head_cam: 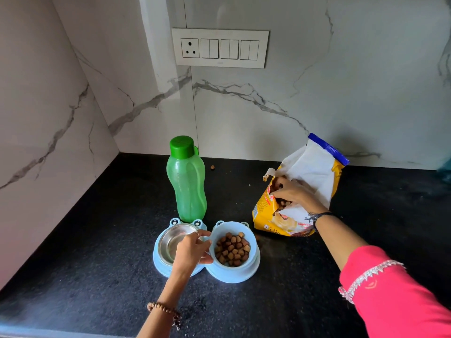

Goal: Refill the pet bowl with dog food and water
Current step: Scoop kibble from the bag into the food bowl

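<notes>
A light-blue double pet bowl (253, 269) sits on the black counter. Its right cup (233, 248) holds brown kibble; its left steel cup (170, 242) looks empty. My left hand (191, 251) grips the rim of the blue cup between the two. My right hand (296, 193) reaches into the torn-open yellow dog food bag (302, 191), fingers curled among the kibble. A green water bottle (186, 181) with its cap on stands upright just behind the bowl.
The black counter (97, 240) meets marble walls at the left and back. A switch panel (219, 48) is on the back wall. Stray kibble pieces (212, 167) lie behind the bottle and beside the bag.
</notes>
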`<state>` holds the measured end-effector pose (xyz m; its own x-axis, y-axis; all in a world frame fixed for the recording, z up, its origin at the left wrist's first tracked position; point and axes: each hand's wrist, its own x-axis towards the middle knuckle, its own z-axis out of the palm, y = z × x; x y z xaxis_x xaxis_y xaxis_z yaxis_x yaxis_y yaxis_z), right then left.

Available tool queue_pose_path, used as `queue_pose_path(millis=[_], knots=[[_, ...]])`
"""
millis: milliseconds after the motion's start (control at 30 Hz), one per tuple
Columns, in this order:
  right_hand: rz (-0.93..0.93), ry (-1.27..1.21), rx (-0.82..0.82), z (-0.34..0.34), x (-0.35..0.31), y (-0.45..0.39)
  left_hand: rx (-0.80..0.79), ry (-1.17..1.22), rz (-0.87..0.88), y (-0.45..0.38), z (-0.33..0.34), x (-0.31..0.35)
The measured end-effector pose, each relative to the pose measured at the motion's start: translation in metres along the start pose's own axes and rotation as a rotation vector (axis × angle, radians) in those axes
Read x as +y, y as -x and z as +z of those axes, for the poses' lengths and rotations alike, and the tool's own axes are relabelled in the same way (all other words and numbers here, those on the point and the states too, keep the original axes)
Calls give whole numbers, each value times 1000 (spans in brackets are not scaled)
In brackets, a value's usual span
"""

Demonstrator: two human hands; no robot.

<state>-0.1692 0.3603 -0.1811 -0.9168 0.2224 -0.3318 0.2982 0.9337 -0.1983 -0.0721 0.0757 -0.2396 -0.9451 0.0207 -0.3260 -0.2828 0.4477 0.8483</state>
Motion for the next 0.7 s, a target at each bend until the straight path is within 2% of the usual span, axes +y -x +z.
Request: queue_pose_path(millis=[133,200,333,500,600,700], knots=[[81,-541,-112,2,-4,4,1,-8,10,-1,1,-1],[114,-714,-123,-2,-1,5,3,-8,8,0,1,0],[29,-769,-196,-10,8,15,-3,2,11,2,1,0],[-160,-949,-167,-27,12,31,0,31,10,3,1,1],[-69,-1313,-172,-40,3,36,-4,61,17,5,1,0],[-86,-1336,-217,-47,-12,55,-7,86,14,6,1,-1]])
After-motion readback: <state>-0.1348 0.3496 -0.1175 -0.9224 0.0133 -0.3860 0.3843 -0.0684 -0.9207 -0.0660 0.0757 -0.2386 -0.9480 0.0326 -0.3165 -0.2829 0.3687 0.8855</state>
